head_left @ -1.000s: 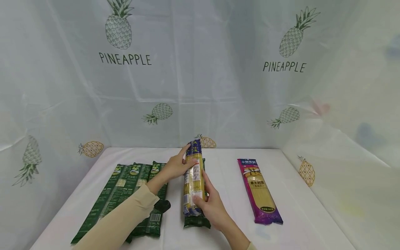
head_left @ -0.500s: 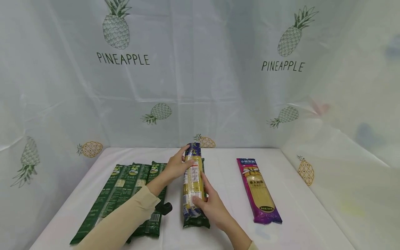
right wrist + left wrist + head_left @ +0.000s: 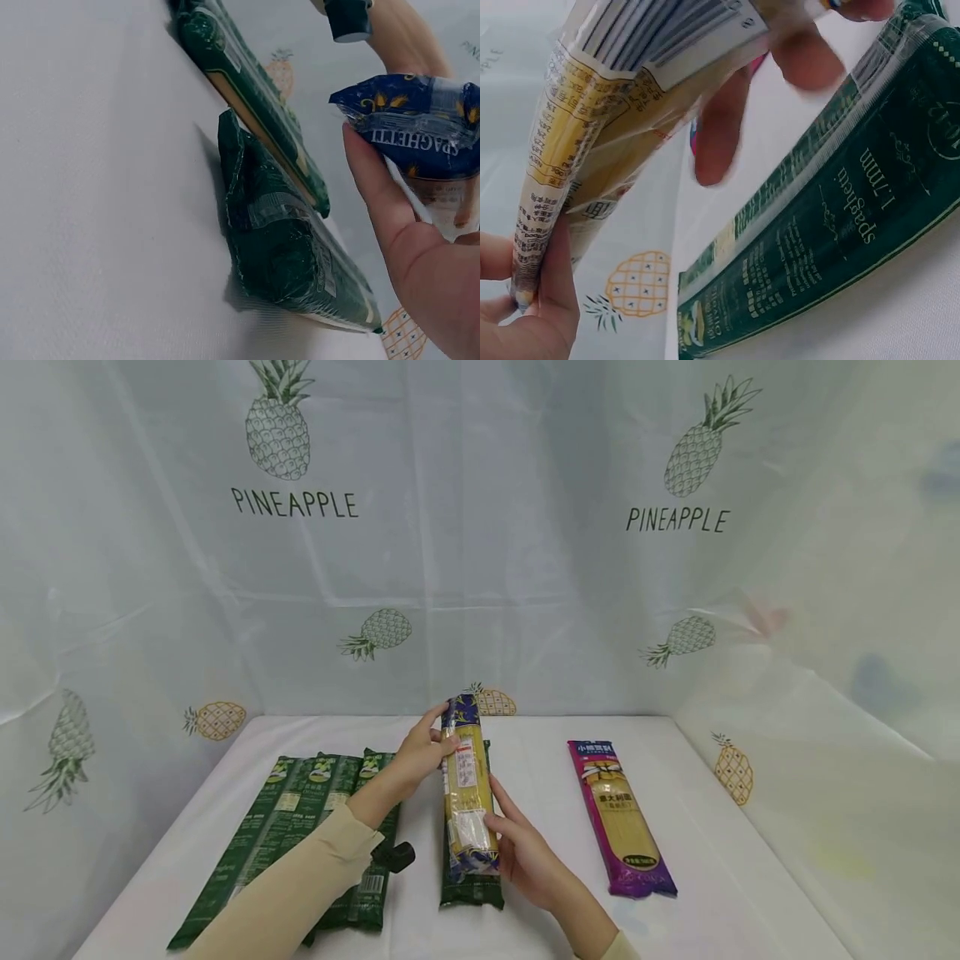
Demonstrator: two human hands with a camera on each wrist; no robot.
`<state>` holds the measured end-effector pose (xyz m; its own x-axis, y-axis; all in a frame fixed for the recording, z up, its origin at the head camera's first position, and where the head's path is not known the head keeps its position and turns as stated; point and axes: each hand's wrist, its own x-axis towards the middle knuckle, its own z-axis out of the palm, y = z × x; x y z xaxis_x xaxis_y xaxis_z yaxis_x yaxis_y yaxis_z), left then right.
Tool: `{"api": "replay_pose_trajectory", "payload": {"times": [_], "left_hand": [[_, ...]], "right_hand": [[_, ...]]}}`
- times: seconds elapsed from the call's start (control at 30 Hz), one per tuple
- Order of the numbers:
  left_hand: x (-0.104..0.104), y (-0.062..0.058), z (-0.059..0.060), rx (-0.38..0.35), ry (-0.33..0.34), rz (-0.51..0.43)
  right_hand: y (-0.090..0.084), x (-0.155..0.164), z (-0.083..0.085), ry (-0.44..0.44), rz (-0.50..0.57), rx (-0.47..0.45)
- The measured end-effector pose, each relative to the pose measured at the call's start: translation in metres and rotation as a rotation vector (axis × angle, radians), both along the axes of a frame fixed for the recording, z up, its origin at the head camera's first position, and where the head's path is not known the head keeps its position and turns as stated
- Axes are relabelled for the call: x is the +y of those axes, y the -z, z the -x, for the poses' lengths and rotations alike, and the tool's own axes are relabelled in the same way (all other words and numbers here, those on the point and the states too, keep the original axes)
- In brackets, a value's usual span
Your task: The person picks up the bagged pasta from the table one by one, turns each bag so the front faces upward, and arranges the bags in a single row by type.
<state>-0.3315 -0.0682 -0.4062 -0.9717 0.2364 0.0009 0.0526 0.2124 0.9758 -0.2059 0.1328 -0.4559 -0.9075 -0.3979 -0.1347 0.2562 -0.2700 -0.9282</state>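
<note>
A yellow spaghetti packet (image 3: 468, 785) with blue ends is raised close over a green spaghetti packet (image 3: 472, 893), its lower end tilted a little right. My left hand (image 3: 417, 756) grips its far end; in the left wrist view the thumb and fingers (image 3: 559, 289) pinch that end from both sides. At the near right side, my right hand (image 3: 528, 856) holds the packet with the thumb on top. The right wrist view shows the blue end (image 3: 431, 127) with "SPAGHETTI" lettering between the thumb and fingers of the right hand (image 3: 427, 262). Most of the green packet underneath is hidden.
Several green spaghetti packets (image 3: 262, 827) lie side by side at the left, partly under the left sleeve (image 3: 300, 885). A purple and yellow pasta packet (image 3: 626, 818) lies at the right of the white table (image 3: 712, 860). Behind hangs a pineapple-print curtain (image 3: 510, 568).
The yellow spaghetti packet dipped toward the green one, then rose again, its near end swinging right. My right hand shifted slightly right along with it; the left hand keeps its grip on the far end.
</note>
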Motion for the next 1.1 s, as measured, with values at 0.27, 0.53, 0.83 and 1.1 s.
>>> {"api": "replay_pose_trajectory", "payload": {"times": [0.27, 0.53, 0.83, 1.1], "left_hand": [[0.001, 0.003, -0.002, -0.007, 0.030, 0.029], [0.001, 0.000, -0.005, 0.055, 0.041, 0.150], [0.001, -0.001, -0.006, 0.265, 0.067, 0.387], [0.003, 0.000, -0.009, 0.309, 0.112, 0.416]], "right_hand": [[0.005, 0.001, 0.002, 0.007, -0.050, 0.041], [0.006, -0.006, 0.000, 0.099, -0.198, 0.162], [0.004, -0.010, -0.002, 0.209, -0.296, 0.243], [0.006, -0.016, -0.003, 0.252, -0.409, 0.305]]}}
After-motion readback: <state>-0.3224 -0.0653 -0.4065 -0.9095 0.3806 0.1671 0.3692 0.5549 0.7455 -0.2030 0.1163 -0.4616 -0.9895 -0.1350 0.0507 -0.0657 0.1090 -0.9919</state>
